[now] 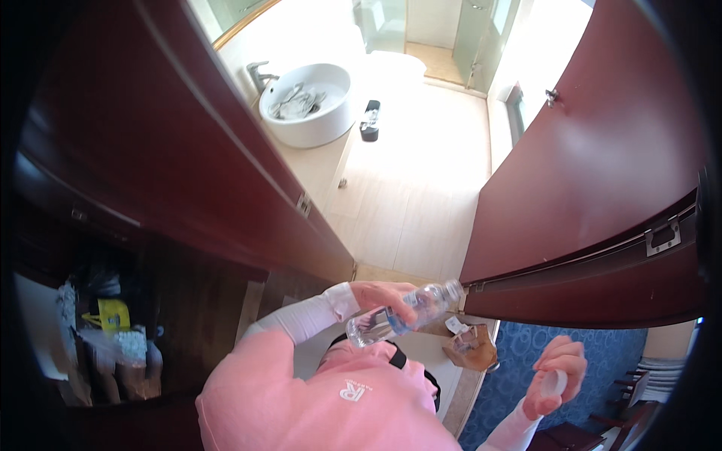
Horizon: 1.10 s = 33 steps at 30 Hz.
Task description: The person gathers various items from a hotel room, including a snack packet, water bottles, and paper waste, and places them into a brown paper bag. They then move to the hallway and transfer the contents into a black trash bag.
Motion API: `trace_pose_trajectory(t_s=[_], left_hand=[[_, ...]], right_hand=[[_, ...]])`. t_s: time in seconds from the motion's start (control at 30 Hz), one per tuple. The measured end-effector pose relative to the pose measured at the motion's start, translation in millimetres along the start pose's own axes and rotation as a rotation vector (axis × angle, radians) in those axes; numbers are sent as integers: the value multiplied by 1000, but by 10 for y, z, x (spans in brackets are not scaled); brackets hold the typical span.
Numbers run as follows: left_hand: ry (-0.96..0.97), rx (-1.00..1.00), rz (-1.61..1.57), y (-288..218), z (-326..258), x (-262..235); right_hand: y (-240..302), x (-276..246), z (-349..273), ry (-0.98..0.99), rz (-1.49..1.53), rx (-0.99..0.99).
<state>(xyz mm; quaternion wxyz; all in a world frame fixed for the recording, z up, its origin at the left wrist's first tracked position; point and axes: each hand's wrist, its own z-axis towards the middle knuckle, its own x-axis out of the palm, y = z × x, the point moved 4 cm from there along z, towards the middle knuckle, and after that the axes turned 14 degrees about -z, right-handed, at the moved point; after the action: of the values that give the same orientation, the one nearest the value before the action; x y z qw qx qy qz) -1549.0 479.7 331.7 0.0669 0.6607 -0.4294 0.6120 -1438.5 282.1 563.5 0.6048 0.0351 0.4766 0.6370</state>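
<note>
My left hand (389,298) is wrapped round the middle of a clear plastic bottle (430,302). The bottle lies tilted across my chest, its neck toward the right and its base at the lower left. What it contains, if anything, I cannot make out. Lower on the right, my right hand (564,362) is raised, fingers curled, with a round white cap-like piece (554,383) held against the palm side. The two hands are well apart. Below the bottle's neck stands a brown paper bag (475,349) with something inside.
Dark red doors (587,173) flank the bathroom doorway. Beyond it are a white basin (312,135) holding pale cloths, a faucet (259,75) and a small black bin (369,131) on the tiled floor. Supplies with a yellow item (113,314) sit at the left; blue carpet (526,346) lies right.
</note>
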Motion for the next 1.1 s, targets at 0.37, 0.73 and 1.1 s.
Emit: trace_pose_trajectory(t_s=[0.37,0.73,1.1], left_hand=[[-569,-4,-303,7,575,-2205],[-800,49,-287,-906,770,-3760],[-988,14,-380,-1073,211,-4002]], right_hand=[[-488,169,-616,-275,18,657],[-669,149,-751,-466,106,825],[-641,263,-662,-481,81,849]])
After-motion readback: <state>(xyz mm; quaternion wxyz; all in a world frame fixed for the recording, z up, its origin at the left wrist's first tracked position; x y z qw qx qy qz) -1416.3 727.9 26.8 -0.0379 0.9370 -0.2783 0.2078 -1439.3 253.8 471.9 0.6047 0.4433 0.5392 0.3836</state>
